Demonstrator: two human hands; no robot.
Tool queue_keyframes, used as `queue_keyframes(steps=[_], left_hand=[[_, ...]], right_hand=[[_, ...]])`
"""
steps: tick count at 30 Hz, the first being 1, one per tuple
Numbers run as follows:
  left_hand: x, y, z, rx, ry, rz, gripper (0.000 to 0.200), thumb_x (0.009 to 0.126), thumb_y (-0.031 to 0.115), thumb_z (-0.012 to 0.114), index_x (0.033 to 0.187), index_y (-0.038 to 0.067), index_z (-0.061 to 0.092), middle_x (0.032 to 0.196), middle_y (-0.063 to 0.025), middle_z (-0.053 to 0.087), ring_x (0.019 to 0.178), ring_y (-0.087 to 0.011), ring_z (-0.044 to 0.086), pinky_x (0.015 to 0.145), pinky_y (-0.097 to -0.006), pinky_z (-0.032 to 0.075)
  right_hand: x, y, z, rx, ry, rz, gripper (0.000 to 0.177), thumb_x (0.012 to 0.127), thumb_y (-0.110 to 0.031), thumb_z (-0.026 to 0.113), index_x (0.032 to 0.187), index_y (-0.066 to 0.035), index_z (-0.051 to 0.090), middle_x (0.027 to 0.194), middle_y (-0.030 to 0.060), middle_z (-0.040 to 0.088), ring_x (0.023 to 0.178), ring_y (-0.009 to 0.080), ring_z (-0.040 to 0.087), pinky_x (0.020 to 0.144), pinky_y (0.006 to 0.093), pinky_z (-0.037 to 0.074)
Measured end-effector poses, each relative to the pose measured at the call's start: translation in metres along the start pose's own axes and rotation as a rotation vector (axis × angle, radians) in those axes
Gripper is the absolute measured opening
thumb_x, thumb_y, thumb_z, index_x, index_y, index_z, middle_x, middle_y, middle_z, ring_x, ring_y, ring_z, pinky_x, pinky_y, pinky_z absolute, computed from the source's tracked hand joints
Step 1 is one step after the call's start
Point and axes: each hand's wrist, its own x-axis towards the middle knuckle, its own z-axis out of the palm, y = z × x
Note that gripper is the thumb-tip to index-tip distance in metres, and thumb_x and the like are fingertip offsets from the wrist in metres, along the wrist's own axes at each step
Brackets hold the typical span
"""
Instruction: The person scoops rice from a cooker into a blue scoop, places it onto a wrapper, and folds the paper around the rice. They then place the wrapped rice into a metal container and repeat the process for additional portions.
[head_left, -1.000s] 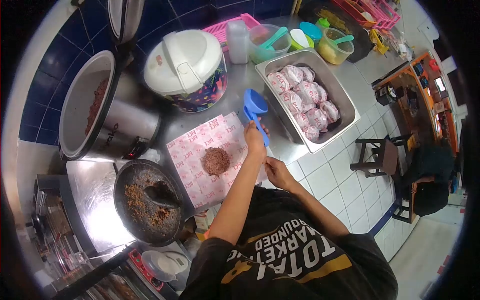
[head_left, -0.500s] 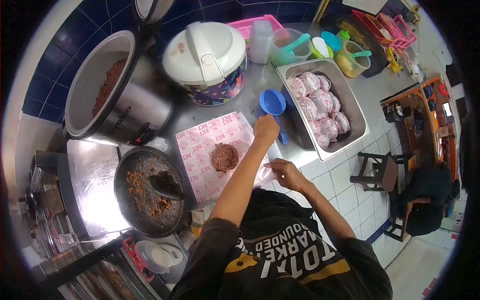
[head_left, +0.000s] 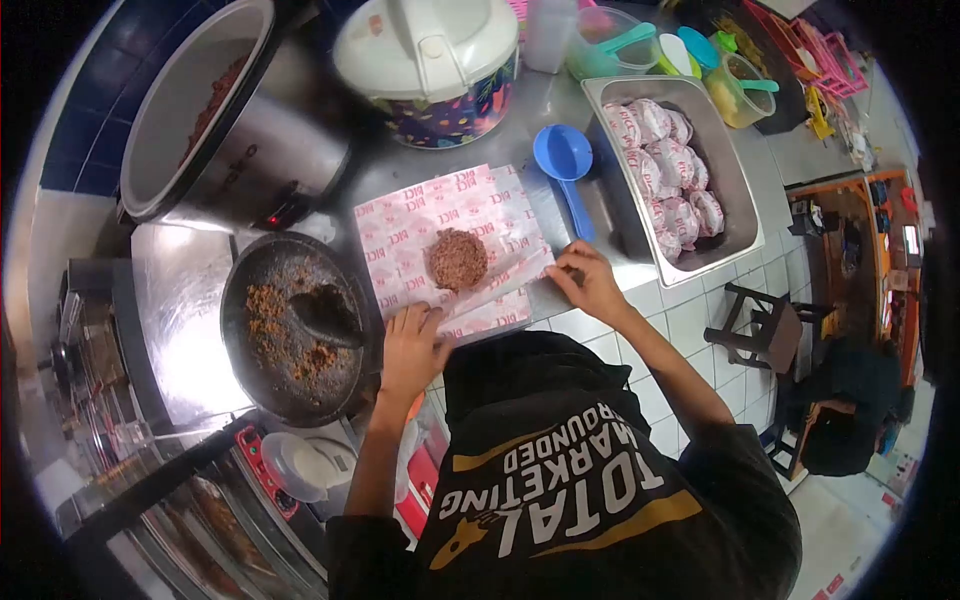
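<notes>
A mound of brown rice [head_left: 459, 260] sits on a sheet of white wrapping paper [head_left: 400, 225] printed in pink, with more sheets beneath. My left hand [head_left: 412, 348] grips the sheet's near left corner. At the near right corner, my right hand [head_left: 588, 280] pinches the paper between thumb and fingers. The near edge is lifted and curled between both hands. A blue scoop [head_left: 566, 165] lies on the counter just beyond my right hand, touched by neither hand.
Right of the scoop, a metal tray [head_left: 668, 270] holds several wrapped bundles [head_left: 675, 165]. A stone mortar [head_left: 250, 385] with reddish paste and a dark pestle stands left. Behind are an open rice cooker [head_left: 270, 165] and a lidded patterned container [head_left: 440, 110].
My left hand has let go of the blue scoop and come back to the paper's near left corner. The near edge is now raised. My view has shifted.
</notes>
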Motion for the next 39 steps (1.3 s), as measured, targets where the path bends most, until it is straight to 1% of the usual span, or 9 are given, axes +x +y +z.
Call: queue_keyframes(steps=[7, 14, 20, 23, 27, 29, 31, 34, 39], left_hand=[[0.002, -0.024, 0.005, -0.536, 0.132, -0.137, 0.023, 0.079, -0.006, 0.069, 0.102, 0.0, 0.066, 0.097, -0.0099, 0.069, 0.087, -0.0271, 0.066, 0.083, -0.0386, 0.052], [0.018, -0.033, 0.026, -1.108, 0.25, -0.478, 0.017, 0.091, -0.005, 0.066, 0.106, -0.001, 0.06, 0.097, -0.0034, 0.065, 0.087, -0.0074, 0.058, 0.075, -0.0249, 0.048], [0.059, -0.036, 0.049, -0.995, 0.618, -0.496, 0.02, 0.091, -0.002, 0.067, 0.109, -0.001, 0.058, 0.093, -0.0065, 0.064, 0.082, -0.012, 0.061, 0.073, -0.0257, 0.049], [0.068, -0.027, 0.049, -0.251, 0.67, -0.498, 0.02, 0.088, 0.005, 0.069, 0.106, 0.0, 0.061, 0.098, -0.0175, 0.065, 0.089, -0.0371, 0.064, 0.079, -0.0416, 0.051], [0.056, 0.015, 0.028, 0.267, 0.689, -0.231, 0.026, 0.087, 0.008, 0.068, 0.112, 0.001, 0.064, 0.114, -0.015, 0.064, 0.105, -0.0352, 0.062, 0.089, -0.0467, 0.049], [0.045, 0.014, 0.045, 0.099, 0.15, 0.001, 0.036, 0.087, 0.011, 0.065, 0.122, 0.001, 0.062, 0.128, -0.0144, 0.058, 0.118, -0.0321, 0.057, 0.098, -0.048, 0.045], [0.05, 0.022, 0.051, 0.116, 0.227, 0.018, 0.038, 0.087, 0.01, 0.064, 0.124, 0.001, 0.061, 0.129, -0.0152, 0.057, 0.119, -0.0319, 0.056, 0.099, -0.0474, 0.045], [0.058, 0.035, 0.048, 0.144, 0.298, -0.003, 0.043, 0.086, 0.01, 0.062, 0.127, -0.003, 0.059, 0.132, -0.0162, 0.055, 0.122, -0.0314, 0.054, 0.102, -0.0469, 0.044], [0.063, 0.035, 0.056, 0.152, 0.279, -0.1, 0.047, 0.088, 0.011, 0.061, 0.132, -0.004, 0.056, 0.136, -0.018, 0.051, 0.126, -0.0328, 0.05, 0.105, -0.0467, 0.042]], right_hand=[[0.022, -0.018, -0.005, -0.246, 0.084, -0.444, 0.015, 0.08, -0.008, 0.081, 0.09, -0.002, 0.072, 0.108, 0.0106, 0.069, 0.093, 0.0291, 0.063, 0.085, 0.0335, 0.048], [0.039, 0.002, 0.019, 0.216, 0.018, -0.003, 0.016, 0.09, -0.02, 0.076, 0.096, -0.005, 0.077, 0.076, 0.0055, 0.071, 0.068, 0.0082, 0.058, 0.065, 0.0267, 0.047], [0.069, 0.013, 0.039, 0.22, 0.102, 0.162, 0.021, 0.097, -0.021, 0.07, 0.099, 0.0, 0.073, 0.082, -0.0009, 0.071, 0.073, 0.0034, 0.056, 0.064, 0.0247, 0.045], [0.073, 0.022, 0.046, 0.239, 0.12, 0.176, 0.023, 0.098, -0.022, 0.068, 0.1, 0.0, 0.072, 0.081, -0.0007, 0.07, 0.07, 0.0037, 0.055, 0.062, 0.0246, 0.045], [0.077, 0.018, 0.037, 0.13, 0.116, 0.237, 0.021, 0.097, -0.02, 0.068, 0.099, 0.001, 0.071, 0.076, -0.0002, 0.068, 0.068, 0.0049, 0.056, 0.062, 0.024, 0.045], [0.083, 0.019, 0.031, 0.032, 0.076, 0.272, 0.02, 0.093, -0.018, 0.07, 0.102, 0.0, 0.07, 0.08, 0.0029, 0.069, 0.072, 0.0094, 0.06, 0.065, 0.0271, 0.048], [0.091, 0.016, 0.031, -0.068, 0.035, 0.303, 0.022, 0.09, -0.015, 0.071, 0.105, 0.0, 0.069, 0.085, 0.0059, 0.07, 0.076, 0.0138, 0.065, 0.069, 0.0303, 0.05], [0.12, -0.035, 0.041, -0.56, 0.3, -0.043, 0.034, 0.082, -0.015, 0.076, 0.111, -0.001, 0.066, 0.105, 0.0136, 0.068, 0.094, 0.0279, 0.067, 0.081, 0.0394, 0.054], [0.201, -0.023, 0.071, -0.557, -0.152, -0.461, 0.041, 0.075, -0.021, 0.08, 0.11, -0.005, 0.068, 0.112, 0.0167, 0.064, 0.108, 0.0378, 0.061, 0.094, 0.0491, 0.05]])
